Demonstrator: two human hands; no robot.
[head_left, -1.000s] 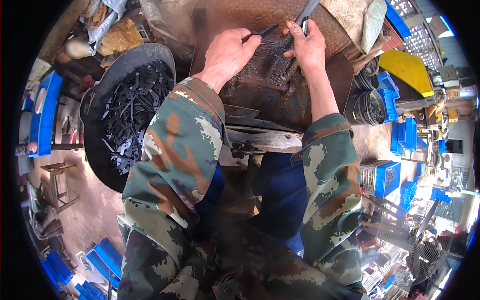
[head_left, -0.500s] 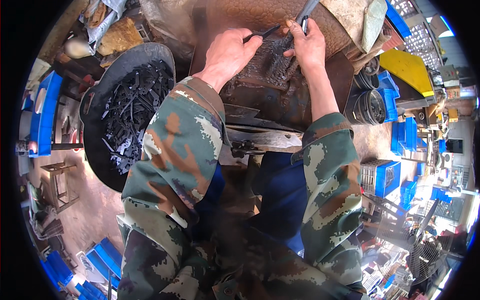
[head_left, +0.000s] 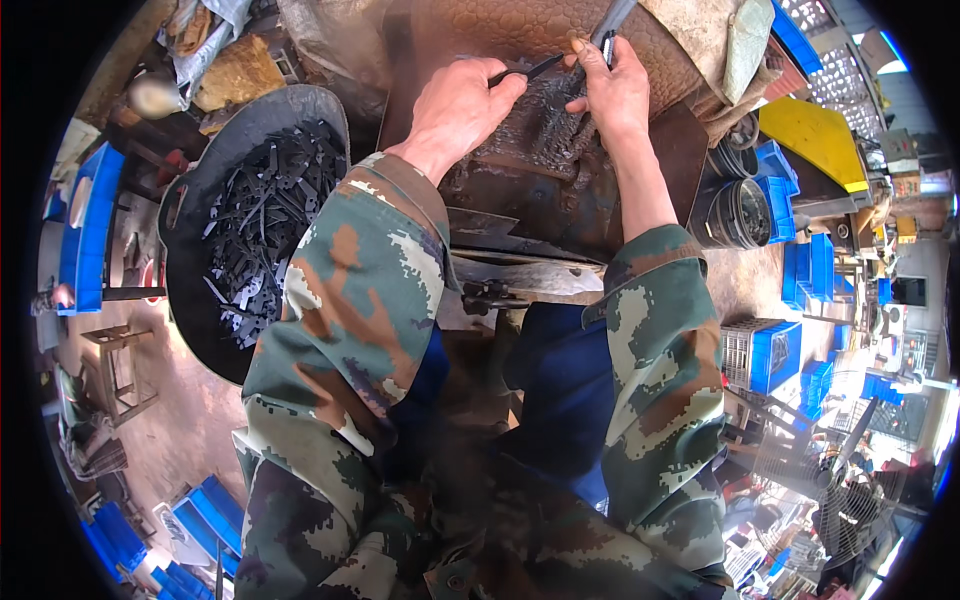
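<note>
Probably light, being so small and thin. Look for the dark strip [head_left: 543, 66] in the left hand [head_left: 460, 105], above a brown, muddy-looking board [head_left: 510, 190]. Seems stiff, poking straight out past the finger and thumb with no droop. Could be slippery if wet, but cannot tell from here. Might have a sharp edge, too small to see. Does not look easy to snap. Best to hold by the near end, between thumb and pointing finger.

Pinched just like that in the left hand, with the other fingers curled in. Points up and across toward the right hand [head_left: 618, 95], with the tip near the right thumb; cannot tell if touching.

On the right, see bent fingers and thumb close by the low end of a grey bar [head_left: 613, 18]. Cannot tell if gripping it or only resting there.

See both arms stretched out in front, in camouflage sleeves [head_left: 360, 290], with the left one slanting inward and the right one nearly straight.
</note>
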